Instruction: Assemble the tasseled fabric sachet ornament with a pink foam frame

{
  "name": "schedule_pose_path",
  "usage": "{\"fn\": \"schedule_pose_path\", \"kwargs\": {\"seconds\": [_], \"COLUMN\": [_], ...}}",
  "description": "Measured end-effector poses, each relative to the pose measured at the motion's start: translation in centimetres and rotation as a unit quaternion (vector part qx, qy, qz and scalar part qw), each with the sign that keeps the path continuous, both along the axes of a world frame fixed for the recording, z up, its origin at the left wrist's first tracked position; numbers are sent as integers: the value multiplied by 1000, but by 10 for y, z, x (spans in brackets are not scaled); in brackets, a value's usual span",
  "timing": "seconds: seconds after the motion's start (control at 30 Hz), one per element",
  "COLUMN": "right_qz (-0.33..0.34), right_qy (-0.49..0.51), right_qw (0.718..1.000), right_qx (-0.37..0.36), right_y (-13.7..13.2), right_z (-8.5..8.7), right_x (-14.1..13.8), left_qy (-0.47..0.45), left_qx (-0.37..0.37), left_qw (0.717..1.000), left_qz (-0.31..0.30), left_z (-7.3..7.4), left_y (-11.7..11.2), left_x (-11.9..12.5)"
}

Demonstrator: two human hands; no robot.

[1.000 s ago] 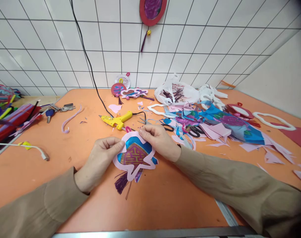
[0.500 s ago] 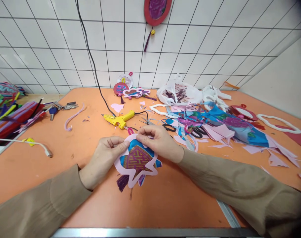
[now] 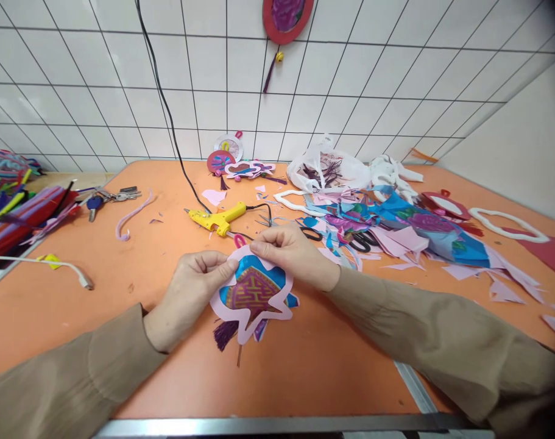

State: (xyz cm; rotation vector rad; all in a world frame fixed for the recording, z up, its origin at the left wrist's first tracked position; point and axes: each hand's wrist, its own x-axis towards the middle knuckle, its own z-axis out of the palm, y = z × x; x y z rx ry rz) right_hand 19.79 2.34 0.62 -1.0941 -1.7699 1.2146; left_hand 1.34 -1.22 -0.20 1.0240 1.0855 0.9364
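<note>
L hand (image 3: 190,291) & R hand (image 3: 300,255) of a person in brown sleeves each pinch a pink-edged ornament (image 3: 253,288) by its top border, grip closed thumb-to-fingers, close by a pink loop (image 3: 239,241). The piece, w/ blue fabric & patterned ctr., is held over an orange surface (image 3: 332,366), purple tassel (image 3: 225,334) at its lower L. Just beyond: yellow glue gun (image 3: 217,219). R side: blue floral fabric (image 3: 423,221), pink scraps (image 3: 407,239), white plastic bag (image 3: 314,177). Far L: keys (image 3: 94,203). Red oval piece (image 3: 286,13) hangs on tiled wall (image 3: 240,67) in bkgd.
</note>
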Motion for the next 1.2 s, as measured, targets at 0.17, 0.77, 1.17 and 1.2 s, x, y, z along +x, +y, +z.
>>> {"fn": "schedule_pose_path", "kwargs": {"seconds": [0.17, 0.77, 1.17, 1.2], "right_qz": [-3, 40, 21, 12], "right_qy": [-15, 22, -22, -14], "right_qw": [1000, 998, 1000, 1000], "right_qx": [-1, -38, 7, 8], "right_y": [2, 13, 5, 6], "right_z": [2, 0, 0, -1], "right_x": [3, 14, 7, 8], "left_qy": [-5, -1, -26, -34], "left_qx": [2, -4, 3, 1], "left_qw": [1000, 1000, 1000, 999], "left_qz": [7, 8, 7, 3], "left_z": [0, -1, -1, 0], "left_y": [0, 1, 1, 1], "left_x": [0, -5, -4, -4]}}
